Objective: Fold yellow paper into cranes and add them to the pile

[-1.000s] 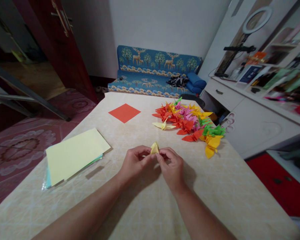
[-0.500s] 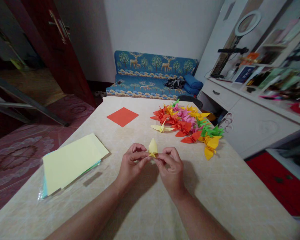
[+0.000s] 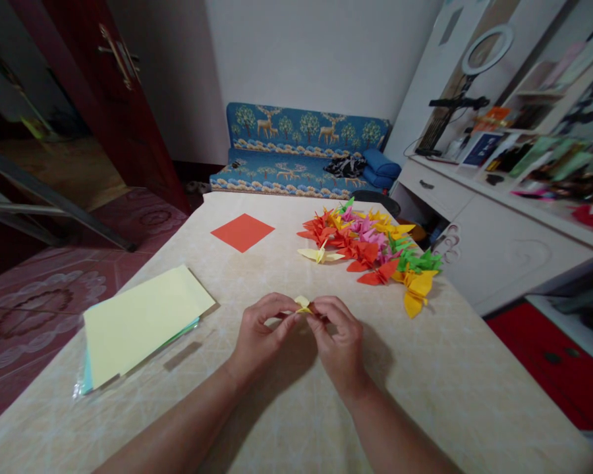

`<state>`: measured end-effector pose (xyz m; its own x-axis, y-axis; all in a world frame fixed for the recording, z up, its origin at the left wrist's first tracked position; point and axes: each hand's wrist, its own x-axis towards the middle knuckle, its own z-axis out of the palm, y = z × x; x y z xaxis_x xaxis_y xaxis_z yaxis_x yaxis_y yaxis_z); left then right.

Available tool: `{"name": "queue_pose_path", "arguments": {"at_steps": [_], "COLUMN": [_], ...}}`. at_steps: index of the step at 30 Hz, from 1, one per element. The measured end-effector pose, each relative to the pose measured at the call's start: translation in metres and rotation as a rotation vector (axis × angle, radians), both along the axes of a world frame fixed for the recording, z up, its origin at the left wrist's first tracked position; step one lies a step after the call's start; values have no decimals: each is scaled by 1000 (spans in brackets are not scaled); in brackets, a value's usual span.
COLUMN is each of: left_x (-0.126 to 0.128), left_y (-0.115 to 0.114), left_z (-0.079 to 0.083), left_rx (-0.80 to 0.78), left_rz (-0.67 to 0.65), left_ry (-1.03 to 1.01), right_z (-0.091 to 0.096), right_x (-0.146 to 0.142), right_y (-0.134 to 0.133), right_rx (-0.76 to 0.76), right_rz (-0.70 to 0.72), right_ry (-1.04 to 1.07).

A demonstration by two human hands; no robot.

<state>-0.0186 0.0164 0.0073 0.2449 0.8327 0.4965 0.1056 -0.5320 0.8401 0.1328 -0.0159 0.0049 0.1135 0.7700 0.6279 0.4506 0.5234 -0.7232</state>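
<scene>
Because the folded yellow paper [image 3: 303, 304] looks small, the left hand [image 3: 263, 330] and right hand [image 3: 340, 334] pinch it with fingers [image 3: 282, 302], paper cranes [image 3: 360, 251] resting aside toward the desk's [image 3: 227, 276] far right corner.

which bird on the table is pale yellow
The bird at the left front of the pile; the others are stronger red, yellow-orange, pink or green.

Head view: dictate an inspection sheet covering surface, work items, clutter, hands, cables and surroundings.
Surface: table, pale patterned covering.
Work items: folded yellow paper, held; red sheet, flat; paper stack, pale yellow on top; paper cranes, grouped at right.
Clutter: clear plastic at the stack's corner.
Hands: left hand and right hand both pinch the folded yellow paper.
Cables: thin line, probably a cable, on the white cabinet.
Surroundings: blue sofa, red door, white cabinet.
</scene>
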Motion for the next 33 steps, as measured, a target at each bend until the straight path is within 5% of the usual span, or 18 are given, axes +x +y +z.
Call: {"name": "queue_pose_path", "arguments": {"at_steps": [6, 17, 20, 28, 33], "left_x": [-1, 8, 7, -1, 0], "left_y": [1, 2, 2, 2, -1], "left_z": [3, -9, -7, -4, -4], "left_rx": [4, -418, -343, 186, 89], "left_rz": [99, -56, -60, 48, 20], "left_ry": [10, -315, -282, 63, 115], "right_z": [-2, -3, -3, -9, -8], "right_x": [2, 1, 1, 1, 0], "right_y": [2, 3, 3, 4, 4], "right_rx": [25, 94, 84, -29, -125], "right_rz": [-15, -21, -9, 3, 44], "right_ry": [1, 65, 56, 105, 140]}}
